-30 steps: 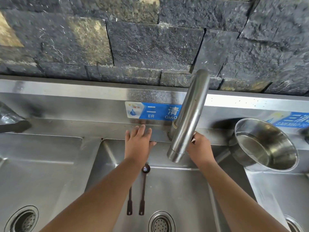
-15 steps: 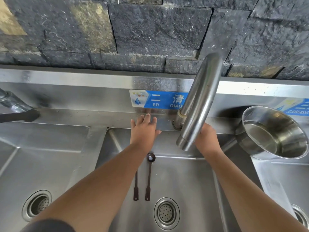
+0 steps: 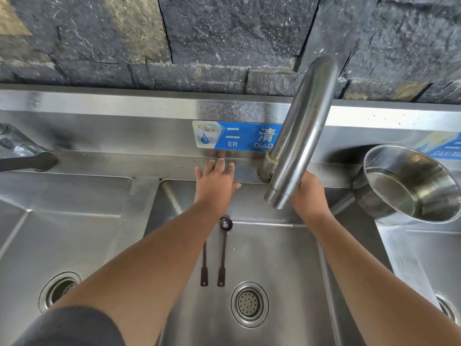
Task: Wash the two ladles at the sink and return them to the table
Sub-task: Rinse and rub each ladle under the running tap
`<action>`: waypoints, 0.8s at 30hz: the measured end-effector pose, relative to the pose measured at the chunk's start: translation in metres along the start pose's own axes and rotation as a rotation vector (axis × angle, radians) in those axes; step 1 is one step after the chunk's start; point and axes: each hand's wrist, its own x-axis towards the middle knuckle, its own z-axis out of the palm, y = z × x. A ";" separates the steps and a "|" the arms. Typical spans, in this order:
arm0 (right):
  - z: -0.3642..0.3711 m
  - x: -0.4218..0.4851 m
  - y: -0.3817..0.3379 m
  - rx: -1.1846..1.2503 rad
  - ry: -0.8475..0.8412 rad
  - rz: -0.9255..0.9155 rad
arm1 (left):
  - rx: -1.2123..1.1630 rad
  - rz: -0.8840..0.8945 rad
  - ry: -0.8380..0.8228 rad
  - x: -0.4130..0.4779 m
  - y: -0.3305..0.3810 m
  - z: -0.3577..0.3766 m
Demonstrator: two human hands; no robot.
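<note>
Two thin dark-handled ladles lie side by side on the floor of the middle sink basin, handles toward me. The right ladle shows its small round bowl. The left ladle has its bowl hidden under my left forearm. My left hand rests flat on the sink's back ledge, fingers spread, holding nothing. My right hand reaches behind the steel faucet spout, and the spout hides its fingers. No water comes from the spout.
A steel pot holding some water sits tilted on the ledge at the right. A drain lies just right of the ladle handles. Another basin is at the left, with a black-tipped tap above it. A stone wall stands behind.
Only my head has shifted, so the view sits a little differently. Both hands stay on the ledge and by the faucet, and the ladles have not moved.
</note>
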 end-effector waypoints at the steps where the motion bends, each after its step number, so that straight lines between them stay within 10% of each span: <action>1: 0.000 0.000 0.000 -0.001 0.000 -0.007 | -0.007 0.002 -0.003 -0.001 0.000 -0.001; 24: 0.006 0.003 0.004 0.079 0.002 0.117 | -0.229 -0.014 0.093 -0.002 -0.005 0.001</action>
